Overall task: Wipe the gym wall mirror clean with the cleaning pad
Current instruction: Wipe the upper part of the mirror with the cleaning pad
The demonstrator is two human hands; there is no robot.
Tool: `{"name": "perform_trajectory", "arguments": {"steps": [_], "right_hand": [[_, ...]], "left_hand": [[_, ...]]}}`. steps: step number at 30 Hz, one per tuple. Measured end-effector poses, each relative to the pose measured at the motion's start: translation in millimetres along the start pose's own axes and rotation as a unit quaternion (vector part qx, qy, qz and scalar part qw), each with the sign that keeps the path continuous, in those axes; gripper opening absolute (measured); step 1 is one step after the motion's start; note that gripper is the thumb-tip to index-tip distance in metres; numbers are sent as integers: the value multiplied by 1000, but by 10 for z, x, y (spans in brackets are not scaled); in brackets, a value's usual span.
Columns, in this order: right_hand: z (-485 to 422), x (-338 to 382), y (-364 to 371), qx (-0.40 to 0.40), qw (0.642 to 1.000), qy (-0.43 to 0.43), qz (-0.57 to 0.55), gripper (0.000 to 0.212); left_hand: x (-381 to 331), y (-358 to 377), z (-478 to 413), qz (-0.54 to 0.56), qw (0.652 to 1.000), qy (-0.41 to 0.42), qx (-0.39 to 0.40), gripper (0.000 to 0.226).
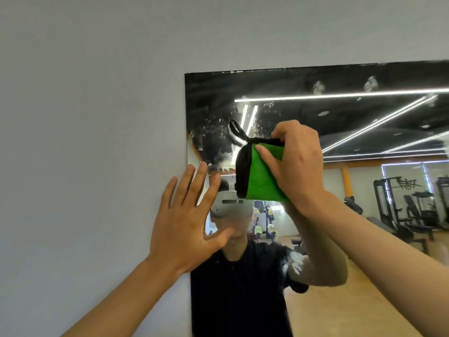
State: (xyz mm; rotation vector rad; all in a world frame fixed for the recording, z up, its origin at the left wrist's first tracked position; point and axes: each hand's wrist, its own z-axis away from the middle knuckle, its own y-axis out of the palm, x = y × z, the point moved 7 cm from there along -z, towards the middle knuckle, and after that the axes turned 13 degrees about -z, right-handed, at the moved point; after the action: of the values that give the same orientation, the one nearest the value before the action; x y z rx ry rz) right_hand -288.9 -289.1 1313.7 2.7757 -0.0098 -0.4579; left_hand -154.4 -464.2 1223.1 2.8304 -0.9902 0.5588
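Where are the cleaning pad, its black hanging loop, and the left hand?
cleaning pad (261, 176), head view, on its green face.
hanging loop (235, 128), head view, on the black strap above the pad.
left hand (187, 220), head view, on the back of the hand.

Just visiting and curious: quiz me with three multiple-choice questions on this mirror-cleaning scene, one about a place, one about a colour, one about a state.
1. Where are most of the white smudges on the mirror?
A. upper part
B. bottom edge
C. none anywhere

2. What colour is the cleaning pad?
A. red with white trim
B. green with black trim
C. plain yellow

3. How is the left hand?
A. clenched in a fist
B. gripping the pad
C. open, fingers spread

Answers:
1 A, the smears cluster near the top left corner, with more spots along the top.
2 B, green cloth, black edging and loop.
3 C, only the right hand holds the pad.
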Motion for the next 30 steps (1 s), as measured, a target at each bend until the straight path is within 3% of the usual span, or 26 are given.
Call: {"name": "perform_trajectory", "arguments": {"steps": [4,6,10,18,25,30], "right_hand": [[47,67,2,-29,993,-88,79,26],[89,94,11,8,991,-97,87,30],[322,78,59,136,986,-48,88,56],[487,28,183,274,950,12,147,81],[388,159,354,273,942,84,179,89],[181,129,527,260,940,93,202,84]], "left_hand": [[-1,15,-1,1,1000,2,-2,93],[3,27,-2,-3,1000,2,-5,93],[0,40,-10,-5,1000,2,-7,93],[-15,11,-16,-5,1000,6,-6,93],[227,-45,-153,-17,1000,9,-23,96],[429,18,-301,-58,998,-19,-8,100]]}}
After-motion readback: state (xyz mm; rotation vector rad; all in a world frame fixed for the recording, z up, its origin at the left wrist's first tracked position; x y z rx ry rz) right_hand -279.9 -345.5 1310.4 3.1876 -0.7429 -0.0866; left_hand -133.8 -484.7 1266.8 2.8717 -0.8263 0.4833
